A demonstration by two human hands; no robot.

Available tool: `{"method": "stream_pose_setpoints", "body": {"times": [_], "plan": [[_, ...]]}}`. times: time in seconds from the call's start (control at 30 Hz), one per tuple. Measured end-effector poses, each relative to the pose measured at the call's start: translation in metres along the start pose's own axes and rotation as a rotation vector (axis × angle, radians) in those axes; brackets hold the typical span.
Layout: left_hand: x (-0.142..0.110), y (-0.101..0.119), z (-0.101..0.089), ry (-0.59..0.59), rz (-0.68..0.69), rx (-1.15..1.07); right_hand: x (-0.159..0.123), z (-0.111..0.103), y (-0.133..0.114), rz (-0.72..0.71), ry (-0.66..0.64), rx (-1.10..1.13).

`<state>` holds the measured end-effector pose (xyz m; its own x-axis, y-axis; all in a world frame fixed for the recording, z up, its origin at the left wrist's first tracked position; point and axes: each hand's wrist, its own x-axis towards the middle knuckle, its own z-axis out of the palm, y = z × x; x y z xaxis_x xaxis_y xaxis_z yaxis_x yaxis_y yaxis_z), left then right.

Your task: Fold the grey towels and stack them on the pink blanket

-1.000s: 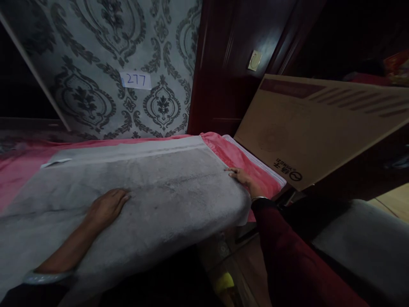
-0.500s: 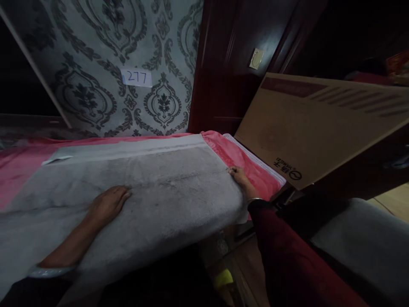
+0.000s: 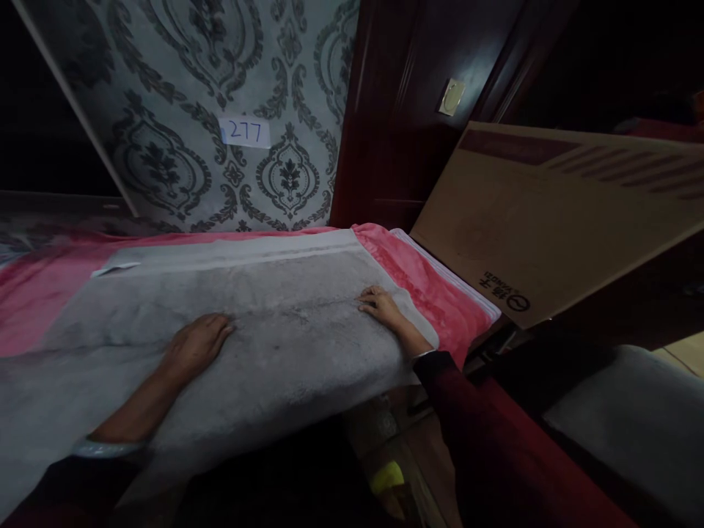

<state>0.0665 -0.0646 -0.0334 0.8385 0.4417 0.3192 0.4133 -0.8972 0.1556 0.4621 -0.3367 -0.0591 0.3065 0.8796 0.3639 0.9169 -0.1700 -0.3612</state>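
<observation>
A grey plush blanket [image 3: 286, 337] lies spread over a pink blanket [image 3: 423, 279] on a raised surface in front of me. My left hand [image 3: 195, 345] rests flat on the grey blanket near its middle, fingers stretched out. Over by the grey blanket's right end, my right hand [image 3: 382, 306] lies palm down on it with its fingers together, holding nothing. A bracelet shows on my left wrist and a dark red sleeve covers my right arm.
A large cardboard box [image 3: 550, 220] leans at the right, beside the pink blanket's edge. Patterned wallpaper with a paper label reading 277 [image 3: 245, 133] stands behind, next to a dark red door [image 3: 418, 110]. A grey seat [image 3: 627, 433] is at lower right.
My right hand has slid left from the grey blanket's right edge onto its top. My left hand has stayed in place. The view has shifted slightly.
</observation>
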Motion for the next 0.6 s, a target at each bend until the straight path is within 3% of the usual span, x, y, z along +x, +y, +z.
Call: {"method": "stream_pose_setpoints", "body": {"times": [0.43, 0.6], "plan": [[-0.007, 0.008, 0.007, 0.004, 0.052, 0.039, -0.008, 0.005, -0.004, 0.102, 0.162, 0.034], [-0.017, 0.011, -0.001, -0.067, 0.048, 0.125, -0.016, 0.019, 0.003, 0.087, 0.150, 0.042]]}}
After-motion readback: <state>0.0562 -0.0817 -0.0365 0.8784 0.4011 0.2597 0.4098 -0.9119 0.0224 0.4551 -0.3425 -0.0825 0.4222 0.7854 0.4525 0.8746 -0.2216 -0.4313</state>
